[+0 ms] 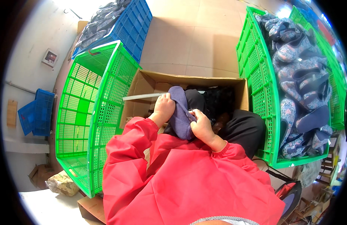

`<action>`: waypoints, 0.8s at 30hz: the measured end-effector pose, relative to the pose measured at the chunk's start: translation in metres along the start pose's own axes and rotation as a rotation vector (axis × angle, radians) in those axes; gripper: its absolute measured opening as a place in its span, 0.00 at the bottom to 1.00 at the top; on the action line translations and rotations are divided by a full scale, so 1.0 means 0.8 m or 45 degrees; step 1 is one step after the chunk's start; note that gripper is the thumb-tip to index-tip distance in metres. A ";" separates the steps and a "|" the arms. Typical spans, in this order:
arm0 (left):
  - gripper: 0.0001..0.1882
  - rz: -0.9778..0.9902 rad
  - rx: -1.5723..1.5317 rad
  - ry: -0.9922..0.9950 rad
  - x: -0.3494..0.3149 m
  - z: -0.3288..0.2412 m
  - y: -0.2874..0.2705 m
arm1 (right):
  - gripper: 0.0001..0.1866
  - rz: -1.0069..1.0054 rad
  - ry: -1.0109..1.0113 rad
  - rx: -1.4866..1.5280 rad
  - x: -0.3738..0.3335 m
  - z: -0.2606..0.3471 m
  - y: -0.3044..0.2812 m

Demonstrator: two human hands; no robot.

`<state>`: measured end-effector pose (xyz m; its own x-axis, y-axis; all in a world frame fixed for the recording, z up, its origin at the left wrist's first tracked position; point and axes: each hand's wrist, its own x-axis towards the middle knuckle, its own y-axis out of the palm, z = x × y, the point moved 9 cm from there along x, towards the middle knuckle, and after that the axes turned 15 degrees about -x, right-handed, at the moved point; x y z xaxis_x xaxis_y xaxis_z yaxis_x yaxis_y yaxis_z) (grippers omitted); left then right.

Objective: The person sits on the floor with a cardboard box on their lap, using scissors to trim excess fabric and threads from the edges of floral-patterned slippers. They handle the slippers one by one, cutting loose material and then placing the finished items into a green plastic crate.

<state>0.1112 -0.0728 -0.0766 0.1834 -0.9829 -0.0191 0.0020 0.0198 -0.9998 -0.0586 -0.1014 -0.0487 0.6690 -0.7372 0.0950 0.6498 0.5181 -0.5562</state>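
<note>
Tiled floor (181, 45) beyond left hand (164, 108) and right hand (202, 127), grip closed on purple fabric (181, 115)

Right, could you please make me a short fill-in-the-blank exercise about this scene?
1. The left hand and right hand hold a bluish-purple piece near trousers that are ____.
2. The open box, right of one green crate, is made of ____.
3. Another green crate, filled with patterned pieces, stands on the box's ____ side.
4. The sleeves are ____.
Missing words: black; cardboard; right; red.
</note>
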 end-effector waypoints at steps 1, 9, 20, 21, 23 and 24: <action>0.10 -0.010 0.001 0.002 -0.003 0.000 0.003 | 0.18 -0.005 -0.004 0.004 -0.001 0.000 0.000; 0.11 0.213 0.085 -0.058 0.011 0.003 0.016 | 0.18 0.006 -0.033 -0.001 0.002 0.001 -0.002; 0.11 0.618 -0.045 -0.246 0.024 0.018 0.033 | 0.19 0.002 -0.035 -0.016 0.007 -0.002 0.002; 0.11 0.531 -0.033 -0.163 0.025 0.014 0.030 | 0.19 0.000 -0.039 -0.013 0.007 -0.001 0.001; 0.10 0.352 -0.004 0.000 0.014 0.007 0.027 | 0.20 0.049 0.007 0.132 -0.001 -0.011 -0.001; 0.10 0.218 -0.054 0.012 0.003 0.001 0.007 | 0.20 0.071 0.034 0.208 -0.007 -0.019 -0.004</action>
<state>0.1125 -0.0745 -0.0819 0.1686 -0.9674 -0.1887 -0.0700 0.1792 -0.9813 -0.0697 -0.1054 -0.0601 0.6970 -0.7157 0.0444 0.6635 0.6203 -0.4183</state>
